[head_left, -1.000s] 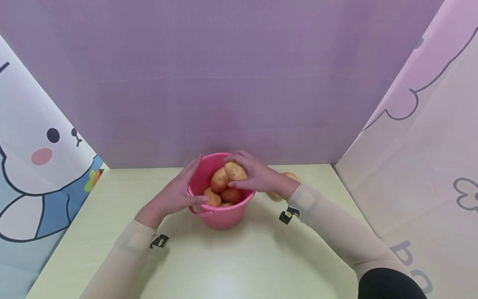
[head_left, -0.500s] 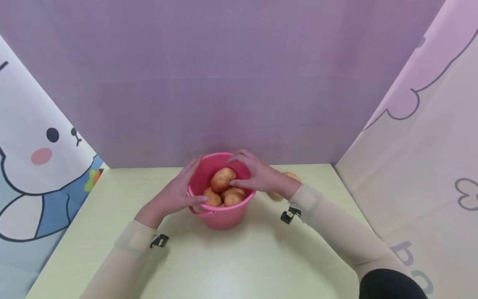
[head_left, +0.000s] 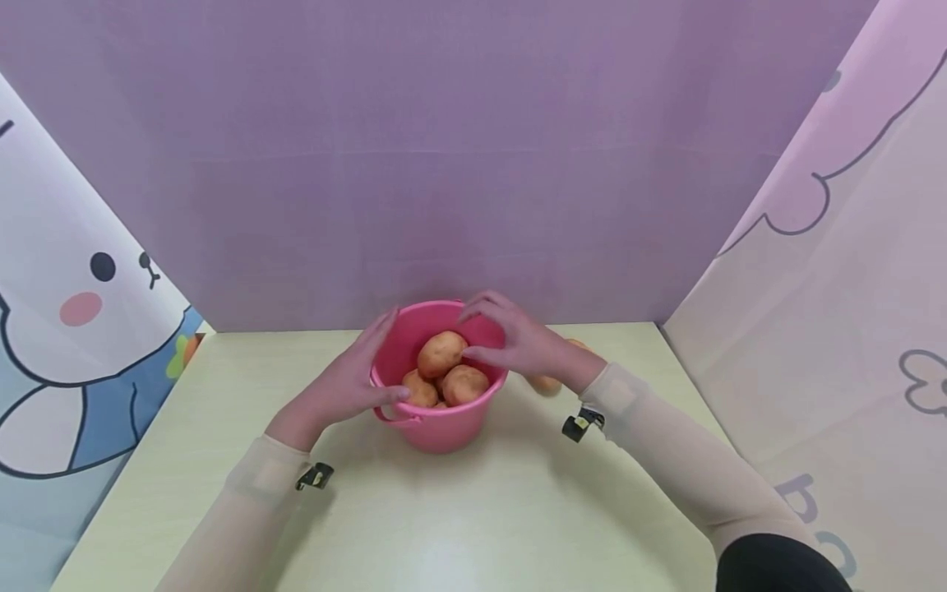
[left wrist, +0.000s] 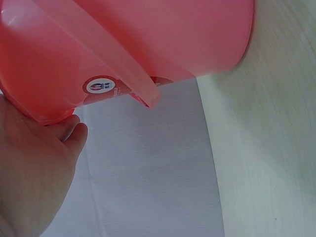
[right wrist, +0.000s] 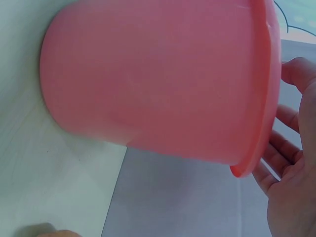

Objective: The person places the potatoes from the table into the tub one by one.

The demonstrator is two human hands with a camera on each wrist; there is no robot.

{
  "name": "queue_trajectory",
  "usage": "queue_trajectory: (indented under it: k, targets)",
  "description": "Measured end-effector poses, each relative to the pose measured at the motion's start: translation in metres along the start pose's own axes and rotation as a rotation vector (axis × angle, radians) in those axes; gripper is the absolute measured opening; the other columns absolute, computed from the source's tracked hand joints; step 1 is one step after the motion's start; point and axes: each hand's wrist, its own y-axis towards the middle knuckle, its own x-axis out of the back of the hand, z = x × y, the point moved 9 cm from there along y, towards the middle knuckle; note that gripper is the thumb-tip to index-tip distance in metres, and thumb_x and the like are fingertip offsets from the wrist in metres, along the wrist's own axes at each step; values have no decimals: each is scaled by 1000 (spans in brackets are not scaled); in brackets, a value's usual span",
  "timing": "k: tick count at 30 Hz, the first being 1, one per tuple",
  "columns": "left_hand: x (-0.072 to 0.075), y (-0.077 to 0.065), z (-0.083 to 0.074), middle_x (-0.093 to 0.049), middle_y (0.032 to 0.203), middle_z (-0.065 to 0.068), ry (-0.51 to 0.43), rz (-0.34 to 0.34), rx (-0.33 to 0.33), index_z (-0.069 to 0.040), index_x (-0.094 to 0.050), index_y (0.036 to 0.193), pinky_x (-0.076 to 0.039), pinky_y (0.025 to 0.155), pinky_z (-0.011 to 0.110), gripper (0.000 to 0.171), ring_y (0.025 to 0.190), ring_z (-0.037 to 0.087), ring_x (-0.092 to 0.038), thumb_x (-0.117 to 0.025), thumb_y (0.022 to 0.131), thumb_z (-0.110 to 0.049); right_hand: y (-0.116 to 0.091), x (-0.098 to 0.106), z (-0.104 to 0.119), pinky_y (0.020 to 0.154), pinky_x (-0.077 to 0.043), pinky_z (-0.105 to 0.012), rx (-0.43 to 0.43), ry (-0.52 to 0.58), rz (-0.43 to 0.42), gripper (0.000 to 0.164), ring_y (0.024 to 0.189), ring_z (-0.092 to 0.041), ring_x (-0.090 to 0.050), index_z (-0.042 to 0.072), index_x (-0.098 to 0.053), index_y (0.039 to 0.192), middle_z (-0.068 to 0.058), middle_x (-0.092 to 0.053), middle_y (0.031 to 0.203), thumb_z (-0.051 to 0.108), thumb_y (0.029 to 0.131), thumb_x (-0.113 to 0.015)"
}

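Observation:
A pink bucket [head_left: 444, 432] stands upright on the table, with several potatoes [head_left: 442, 353] inside it. My left hand [head_left: 344, 378] grips its left rim, the thumb at the front and the other fingers reaching round toward the back; the left wrist view has that hand [left wrist: 34, 163] against the bucket's upper edge. Over the right side of the rim is my right hand [head_left: 521, 341], fingers spread and lightly bent, holding nothing. In the right wrist view this hand [right wrist: 291, 168] is beside the rim.
To the right of the bucket, partly hidden by my right wrist, potatoes [head_left: 546, 385] lie on the pale table [head_left: 444, 526]. A purple backdrop [head_left: 444, 164] rises just behind the bucket. Printed cloth panels [head_left: 836, 329] border both sides.
My right hand has let go of a potato, which dropped into the front right of the bucket. Since then that hand has shifted slightly right and up. The left hand keeps its hold.

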Motion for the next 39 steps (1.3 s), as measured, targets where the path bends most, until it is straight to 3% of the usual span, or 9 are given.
queue_trajectory:
  k: [8,16,30,34,39]
  targets:
    - [0,0,1,-13,185,6,0,-4,-2,-21,-11,180,-50,114,67,128,166,44,-22,-92,87,-55,-14,15,-11,113,-55,-55,-27,42,-42,46,138,-29,-54,7,-68,140,-4,-57,145,25,101,-84]
    - [0,1,1,-12,185,4,-4,-4,4,-20,-11,180,-51,114,65,129,166,42,-24,-93,86,-54,-39,37,-39,115,-50,-52,-134,-24,-129,39,136,-22,-55,23,-65,143,2,-55,149,32,107,-77]
    - [0,-1,2,-12,185,7,-4,-6,0,-19,-11,180,-51,113,66,128,165,46,-25,-92,87,-55,-79,53,-115,113,-50,-60,-305,-83,-187,45,132,-32,-56,14,-62,148,-12,-56,149,32,108,-73]
    - [0,-1,1,-12,185,7,-17,-1,-4,-22,-10,180,-52,112,66,129,165,46,-25,-93,87,-54,-90,54,-131,113,-49,-61,-346,-85,-190,46,132,-34,-56,13,-61,149,-11,-55,149,32,108,-73]
    - [0,-1,0,-12,185,5,-43,13,-14,-28,-8,180,-51,114,64,132,166,43,-23,-95,85,-53,-102,54,-150,113,-47,-62,-361,-81,-203,47,137,-40,-53,4,-60,148,-18,-56,149,25,109,-73]
